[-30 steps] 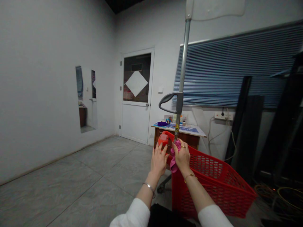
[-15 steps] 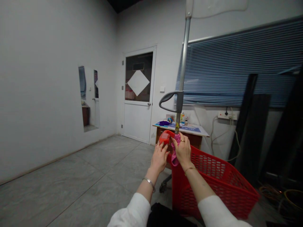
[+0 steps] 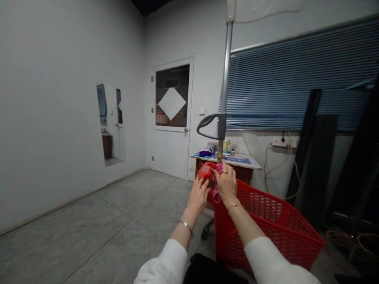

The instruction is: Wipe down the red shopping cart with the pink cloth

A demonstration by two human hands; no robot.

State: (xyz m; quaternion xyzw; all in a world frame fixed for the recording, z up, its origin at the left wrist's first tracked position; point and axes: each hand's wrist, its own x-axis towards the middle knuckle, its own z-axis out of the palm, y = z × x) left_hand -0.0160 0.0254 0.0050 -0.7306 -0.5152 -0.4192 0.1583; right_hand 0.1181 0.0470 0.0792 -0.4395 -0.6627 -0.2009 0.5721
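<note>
My right hand [image 3: 227,183] is closed round a crumpled pink cloth [image 3: 217,195], beside the red handle and just under the foot of the metal pole as I see it. Part of the cloth hangs below my fingers. Against the near side of the red handle [image 3: 205,170] of a red plastic shopping basket [image 3: 266,232] rests my left hand [image 3: 197,196], its fingers apart and touching the plastic. A paler patch shows on top of that handle. My right forearm crosses the basket's near rim.
An upright metal pole [image 3: 226,75] with a grey loop handle [image 3: 211,126] rises before me. Behind stands a desk [image 3: 251,162] with a purple cloth [image 3: 205,154] and small bottles. A caster [image 3: 205,233] sits left of the basket. Cables [image 3: 340,238] lie at right.
Both hands stay at the red handle. My right hand and the pink cloth have shifted slightly up and left. The whole view has turned a little.
</note>
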